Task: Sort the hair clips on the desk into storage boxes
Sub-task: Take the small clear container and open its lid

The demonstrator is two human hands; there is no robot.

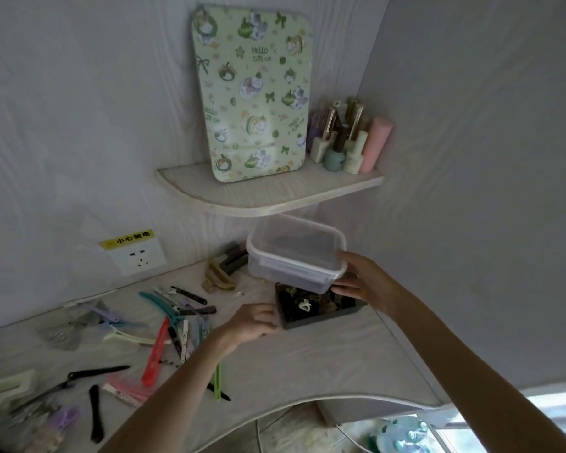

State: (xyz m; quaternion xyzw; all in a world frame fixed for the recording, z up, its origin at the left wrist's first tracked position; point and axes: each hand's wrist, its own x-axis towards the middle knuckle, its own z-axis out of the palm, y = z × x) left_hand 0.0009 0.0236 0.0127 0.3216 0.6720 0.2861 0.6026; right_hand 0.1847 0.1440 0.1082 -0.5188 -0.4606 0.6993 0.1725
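the right hand grips the near right corner of a clear plastic storage box, thumb on the rim and fingers curled underneath, and holds it tilted in the air, clear of the desk. this box hangs just above and partly over a dark grey storage box that sits on the desk near the right wall. the dark box holds a heap of small brownish claw clips, with one small white clip lying on top.

the left hand holds the dark box's left end, fingers curled round its edge.

most of the hair clips are still loose on the desk to the left: a teal duckbill clip, a red one, a cream one, a lilac one, a green one, thin black slides and a pink comb-like piece. a beige claw clip and a dark grey one lie behind, close to the wall, just left of the lifted box.

above the boxes a corner shelf carries a green patterned mirror back and a cluster of nail polish bottles. a wall socket with a yellow label sits left of it.
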